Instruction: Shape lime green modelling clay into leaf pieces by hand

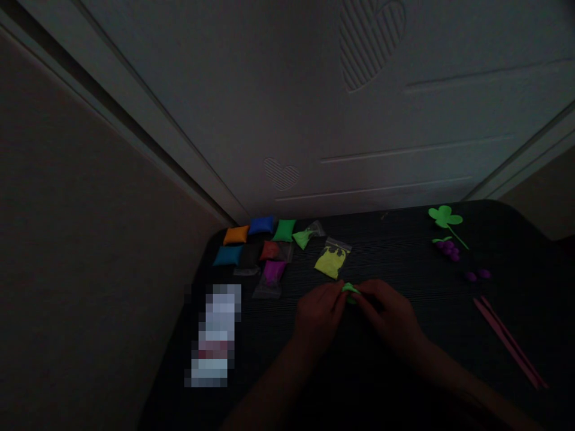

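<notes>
A small lump of light green modelling clay (351,292) is pinched between my two hands above the dark table. My left hand (318,311) grips its left side with thumb and fingers closed. On the other side, my right hand (390,308) holds it between thumb and fingertips. Just beyond the hands lies a clear zip bag of yellow clay (331,261). The fingers partly cover the green lump, so its full shape is hidden.
Several clay packets, among them an orange one (236,234), sit at the back left. A blurred-out pale object (215,335) lies at left. On the right are a green clay clover (444,216), purple clay grapes (448,249), two purple pieces (477,275) and pink modelling tools (510,344).
</notes>
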The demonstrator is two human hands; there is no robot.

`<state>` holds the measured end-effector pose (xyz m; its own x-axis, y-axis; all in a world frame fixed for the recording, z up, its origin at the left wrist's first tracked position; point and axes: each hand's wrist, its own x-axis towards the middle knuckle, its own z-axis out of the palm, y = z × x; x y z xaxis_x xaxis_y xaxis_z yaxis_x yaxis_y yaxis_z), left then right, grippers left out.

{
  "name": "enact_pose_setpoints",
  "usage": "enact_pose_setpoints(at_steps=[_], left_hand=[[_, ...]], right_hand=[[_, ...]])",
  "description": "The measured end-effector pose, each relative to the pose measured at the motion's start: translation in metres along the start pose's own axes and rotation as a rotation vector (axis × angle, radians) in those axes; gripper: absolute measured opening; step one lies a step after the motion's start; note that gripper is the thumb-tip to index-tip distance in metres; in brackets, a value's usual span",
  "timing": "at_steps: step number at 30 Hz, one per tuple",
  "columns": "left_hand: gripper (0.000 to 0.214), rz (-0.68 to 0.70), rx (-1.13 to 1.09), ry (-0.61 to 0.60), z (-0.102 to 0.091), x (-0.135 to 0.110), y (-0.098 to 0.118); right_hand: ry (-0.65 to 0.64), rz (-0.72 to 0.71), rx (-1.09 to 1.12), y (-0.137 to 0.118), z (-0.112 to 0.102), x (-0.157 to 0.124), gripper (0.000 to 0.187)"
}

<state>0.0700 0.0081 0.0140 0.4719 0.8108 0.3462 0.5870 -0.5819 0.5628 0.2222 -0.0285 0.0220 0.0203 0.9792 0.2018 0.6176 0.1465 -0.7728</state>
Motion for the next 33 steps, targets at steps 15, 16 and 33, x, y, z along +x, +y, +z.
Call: enact_pose_setpoints(at_steps=[15, 16, 33], left_hand=[[0.036, -0.665, -0.873, -0.187, -0.009, 0.014, 0.006], [0.038, -0.703, -0.941, -0.210, -0.009, 0.015, 0.006], [0.026, -0.622, -0.952, -0.280, -0.010, 0.013, 0.003]], right_hand=[[0.031, 0.010, 0.015, -0.001, -0.005, 0.001, 0.016], [0.041, 0.006, 0.019, -0.001, -0.004, 0.000, 0.016], [-0.142, 0.239, 0.305, -0.002, -0.005, 0.003, 0.022]])
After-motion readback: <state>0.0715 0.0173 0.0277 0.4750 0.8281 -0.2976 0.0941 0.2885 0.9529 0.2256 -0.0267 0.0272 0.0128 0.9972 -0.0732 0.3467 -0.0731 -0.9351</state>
